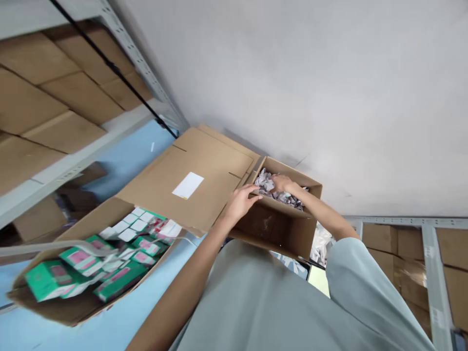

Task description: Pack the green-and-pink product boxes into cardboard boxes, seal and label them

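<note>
A small open cardboard box (281, 229) sits in front of me, filled with several small silvery-grey packets (266, 185). My left hand (241, 200) rests on the box's near rim, fingers curled over the edge. My right hand (283, 184) reaches into the box from the right, its fingers closed among the packets; what they hold is hidden. Both forearms stretch out from my pale grey-green shirt.
A large closed cardboard box (190, 180) with a white label lies left of the small one. Nearer left, an open carton (87, 263) holds several green-and-pink packs. Metal shelving (73, 161) with brown cartons stands at left; more racking (431, 273) is at right. A white wall is behind.
</note>
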A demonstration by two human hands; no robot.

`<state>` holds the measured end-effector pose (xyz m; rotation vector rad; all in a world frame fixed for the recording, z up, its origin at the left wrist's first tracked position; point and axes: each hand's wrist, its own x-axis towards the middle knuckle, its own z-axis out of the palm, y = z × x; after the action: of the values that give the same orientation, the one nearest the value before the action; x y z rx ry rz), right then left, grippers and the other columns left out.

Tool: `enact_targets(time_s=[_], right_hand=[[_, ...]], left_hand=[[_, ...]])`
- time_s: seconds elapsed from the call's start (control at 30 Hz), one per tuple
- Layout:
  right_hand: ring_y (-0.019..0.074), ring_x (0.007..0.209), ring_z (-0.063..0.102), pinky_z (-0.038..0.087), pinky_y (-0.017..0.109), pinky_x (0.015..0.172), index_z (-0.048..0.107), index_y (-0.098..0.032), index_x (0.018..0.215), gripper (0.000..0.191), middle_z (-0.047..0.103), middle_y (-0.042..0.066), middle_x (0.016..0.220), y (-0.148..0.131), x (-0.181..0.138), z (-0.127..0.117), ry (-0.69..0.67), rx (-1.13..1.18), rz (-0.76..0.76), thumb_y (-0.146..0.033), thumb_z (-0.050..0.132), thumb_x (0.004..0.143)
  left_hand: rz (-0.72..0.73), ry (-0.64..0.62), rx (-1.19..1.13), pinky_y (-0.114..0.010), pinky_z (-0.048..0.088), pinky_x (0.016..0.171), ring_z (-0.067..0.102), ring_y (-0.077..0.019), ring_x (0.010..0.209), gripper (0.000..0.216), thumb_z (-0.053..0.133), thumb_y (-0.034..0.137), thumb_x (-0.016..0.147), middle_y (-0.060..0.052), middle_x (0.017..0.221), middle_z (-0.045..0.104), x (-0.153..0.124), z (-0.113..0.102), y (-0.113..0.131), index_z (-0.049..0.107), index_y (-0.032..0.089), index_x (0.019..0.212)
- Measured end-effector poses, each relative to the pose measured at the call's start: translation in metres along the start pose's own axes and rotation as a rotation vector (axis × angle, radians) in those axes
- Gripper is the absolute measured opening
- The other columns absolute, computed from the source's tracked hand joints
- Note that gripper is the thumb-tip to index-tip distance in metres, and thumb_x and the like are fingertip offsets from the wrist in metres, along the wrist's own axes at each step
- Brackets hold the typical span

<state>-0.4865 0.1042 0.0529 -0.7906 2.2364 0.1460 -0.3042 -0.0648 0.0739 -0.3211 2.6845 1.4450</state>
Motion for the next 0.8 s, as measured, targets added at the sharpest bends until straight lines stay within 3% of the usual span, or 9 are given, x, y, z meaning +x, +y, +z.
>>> enact_targets(time_s=[0.1,0.17,0.27,0.43,0.63,0.8], right_hand=[[0.0441,0.139,0.069,0.059,0.048,0.112,0.052,-0.020,0.166,0.108,0.052,0.028,0.168,-0.020,0.021,0.019,-0.028,-0.106,0.022,-0.037,0.104,0.074],[0.0457,0.142,0.066,0.059,0.051,0.113,0.045,-0.020,0.171,0.114,0.042,0.032,0.173,-0.025,0.026,0.029,-0.033,-0.162,0.041,-0.038,0.103,0.075],[0.0421,0.141,0.068,0.060,0.049,0.112,0.053,-0.020,0.165,0.089,0.049,0.031,0.169,-0.020,0.030,0.033,-0.042,-0.209,0.043,-0.040,0.094,0.088],[0.0309,0.130,0.073,0.060,0.049,0.111,0.069,-0.018,0.146,0.044,0.065,0.019,0.156,-0.001,0.021,0.025,-0.016,-0.183,0.016,-0.038,0.073,0.106],[0.0299,0.125,0.075,0.055,0.034,0.106,0.079,-0.021,0.124,0.023,0.079,0.016,0.135,0.025,-0.033,0.007,0.148,-0.012,0.033,-0.027,0.066,0.106],[0.0250,0.110,0.079,0.058,0.031,0.097,0.072,-0.020,0.119,0.021,0.082,0.011,0.120,0.031,-0.122,0.002,0.391,0.152,0.120,-0.031,0.056,0.110]], left_hand=[[0.011,0.012,-0.032,-0.041,0.057,0.115,0.076,-0.0294,0.128,0.030,0.078,0.032,0.096,-0.005,0.140,0.080,-0.003,-0.001,-0.002,0.083,0.031,0.126],[0.018,0.023,-0.042,-0.041,0.056,0.116,0.075,-0.0292,0.130,0.030,0.079,0.030,0.096,-0.004,0.139,0.080,-0.005,-0.001,-0.003,0.083,0.032,0.126],[0.016,0.022,-0.044,-0.040,0.056,0.115,0.075,-0.0287,0.130,0.030,0.079,0.029,0.096,-0.004,0.138,0.080,-0.007,-0.002,-0.003,0.083,0.033,0.126],[0.014,0.024,-0.047,-0.042,0.057,0.115,0.076,-0.0294,0.128,0.031,0.079,0.029,0.095,-0.004,0.139,0.080,-0.007,-0.003,-0.002,0.083,0.033,0.126],[0.039,0.042,-0.041,-0.043,0.058,0.113,0.077,-0.0316,0.124,0.029,0.078,0.032,0.096,-0.005,0.138,0.080,-0.005,0.001,-0.005,0.084,0.032,0.125],[0.057,0.050,-0.019,-0.044,0.058,0.113,0.077,-0.0324,0.126,0.029,0.077,0.034,0.097,-0.005,0.140,0.080,-0.004,0.002,-0.005,0.084,0.032,0.125]])
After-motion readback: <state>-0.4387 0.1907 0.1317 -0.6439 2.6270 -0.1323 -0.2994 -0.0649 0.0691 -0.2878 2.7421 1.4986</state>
